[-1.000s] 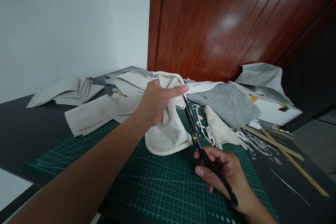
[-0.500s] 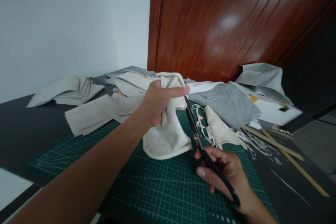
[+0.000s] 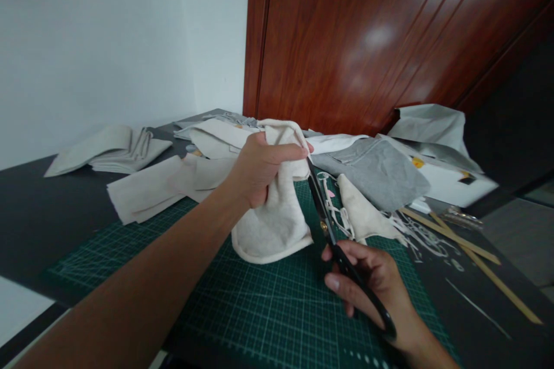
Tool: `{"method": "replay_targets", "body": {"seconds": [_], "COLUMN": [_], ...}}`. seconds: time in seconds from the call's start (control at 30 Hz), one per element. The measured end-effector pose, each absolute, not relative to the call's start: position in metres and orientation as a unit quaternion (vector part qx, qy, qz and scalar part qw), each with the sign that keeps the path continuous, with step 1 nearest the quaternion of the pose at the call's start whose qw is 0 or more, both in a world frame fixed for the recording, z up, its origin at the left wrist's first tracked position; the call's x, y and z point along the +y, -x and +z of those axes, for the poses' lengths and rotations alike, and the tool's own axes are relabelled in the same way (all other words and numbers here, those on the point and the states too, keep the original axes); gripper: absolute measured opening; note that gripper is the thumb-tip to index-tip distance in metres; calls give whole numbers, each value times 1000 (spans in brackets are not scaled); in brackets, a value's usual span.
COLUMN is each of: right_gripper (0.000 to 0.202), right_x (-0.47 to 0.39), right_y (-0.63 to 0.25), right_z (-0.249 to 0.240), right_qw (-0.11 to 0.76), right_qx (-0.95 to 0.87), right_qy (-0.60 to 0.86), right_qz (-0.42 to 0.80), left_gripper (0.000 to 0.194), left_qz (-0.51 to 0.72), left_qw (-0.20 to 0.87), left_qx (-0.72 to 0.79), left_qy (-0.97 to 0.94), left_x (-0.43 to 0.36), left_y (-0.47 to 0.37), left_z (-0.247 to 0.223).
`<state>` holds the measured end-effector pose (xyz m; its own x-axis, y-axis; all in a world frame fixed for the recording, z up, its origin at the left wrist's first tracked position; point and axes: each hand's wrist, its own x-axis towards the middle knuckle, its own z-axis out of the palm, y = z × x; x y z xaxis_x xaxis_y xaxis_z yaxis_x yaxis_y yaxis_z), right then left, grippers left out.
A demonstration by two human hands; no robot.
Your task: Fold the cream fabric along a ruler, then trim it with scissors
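My left hand (image 3: 259, 170) pinches a cream fabric piece (image 3: 274, 233) with a bound, rounded edge, which hangs down over the green cutting mat (image 3: 268, 311). My right hand (image 3: 372, 282) has its fingers in the handles of black scissors (image 3: 324, 225). The blades point up and away, their tips at the fabric edge beside my left thumb and fingers. Blades look closed or nearly so; the very tips are partly hidden. Right of the scissors lies another cream fabric piece (image 3: 361, 210), with thin white cord (image 3: 340, 213) next to it.
Folded fabric (image 3: 116, 150) and flat cream pieces (image 3: 147, 187) lie at left. Grey cloth (image 3: 372, 170) and a white box (image 3: 454, 181) stand at the back right. Wooden strips (image 3: 489, 271) and fabric scraps (image 3: 428, 236) are at right. A brown door (image 3: 346, 40) rises behind.
The lower part of the hanging cream fabric has swung slightly left. The scissors have shifted very slightly to the right, and both hands stay nearly in place.
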<state>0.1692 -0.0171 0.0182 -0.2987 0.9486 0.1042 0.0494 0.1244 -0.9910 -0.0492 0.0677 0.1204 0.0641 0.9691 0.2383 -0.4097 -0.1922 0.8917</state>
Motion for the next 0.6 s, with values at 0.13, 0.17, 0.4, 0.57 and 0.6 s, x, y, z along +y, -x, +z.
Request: {"method": "replay_targets", "body": {"seconds": [0.13, 0.17, 0.4, 0.57, 0.6], "right_gripper": [33, 33, 37, 36, 35], "right_x": [-17, -17, -16, -15, -15], "right_y": [-170, -170, -170, -170, -171], "right_z": [18, 18, 19, 19, 19], "right_qw": [431, 431, 429, 418, 417], "right_qx": [-611, -609, -603, -624, -630], "right_qy": [408, 411, 427, 428, 426], "right_qz": [524, 524, 520, 502, 498], "left_gripper": [22, 22, 25, 27, 27], "left_qz": [625, 624, 614, 608, 608], "left_qw": [560, 560, 574, 583, 583], "left_qx": [298, 298, 298, 297, 297], "left_qy": [-454, -456, -452, -450, -449], "left_x": [68, 68, 69, 70, 70], "left_y": [48, 48, 49, 49, 49], "left_z": [121, 121, 119, 120, 120]}}
